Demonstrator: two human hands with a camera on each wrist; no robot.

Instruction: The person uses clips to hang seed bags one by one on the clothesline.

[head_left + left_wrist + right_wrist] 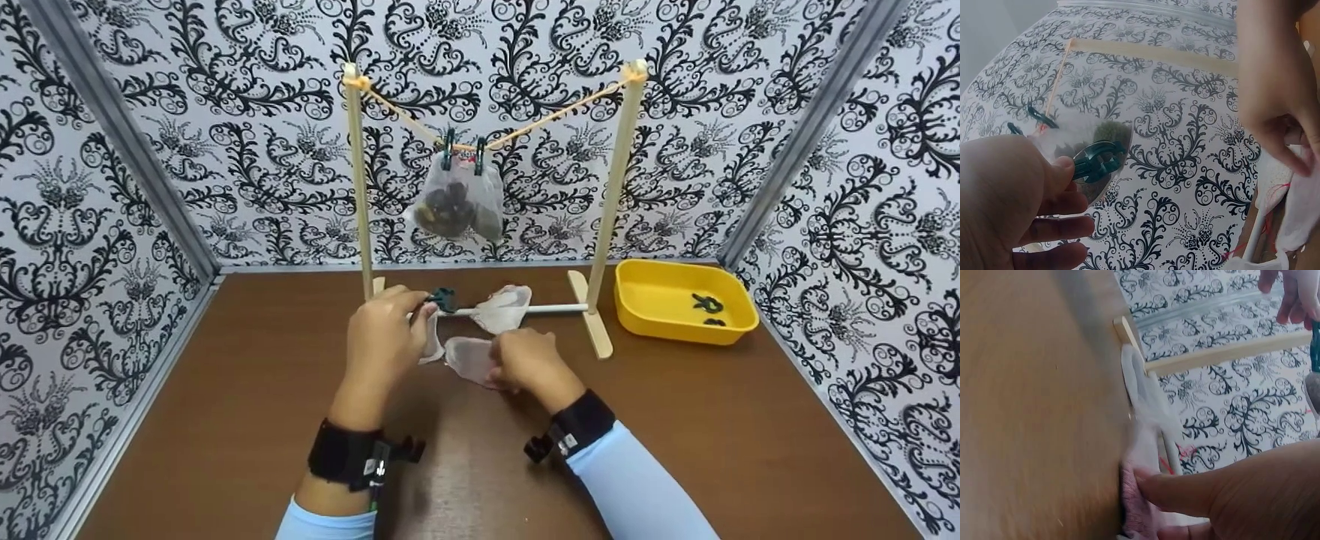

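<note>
My left hand [385, 334] pinches a green clothespin [1098, 161] between thumb and fingers, above the table. My right hand [531, 360] grips the edge of a pinkish mesh pouch [469, 358] lying on the table; in the right wrist view the thumb presses on its pink cloth [1139, 506]. Behind it, a white pouch [501, 310] lies over the stand's white bar [559, 308]. Another white pouch [432, 346] is partly hidden by my left hand. Filled translucent pouches [450, 208] hang from the orange cord [559, 115], held by two green clothespins [479, 156].
A wooden post [616, 180] stands on each side, with a foot [595, 330] on the table. At the right a yellow tub [652, 328] holds a few dark green clothespins [706, 303]. Patterned walls [262, 150] enclose the brown table [247, 390].
</note>
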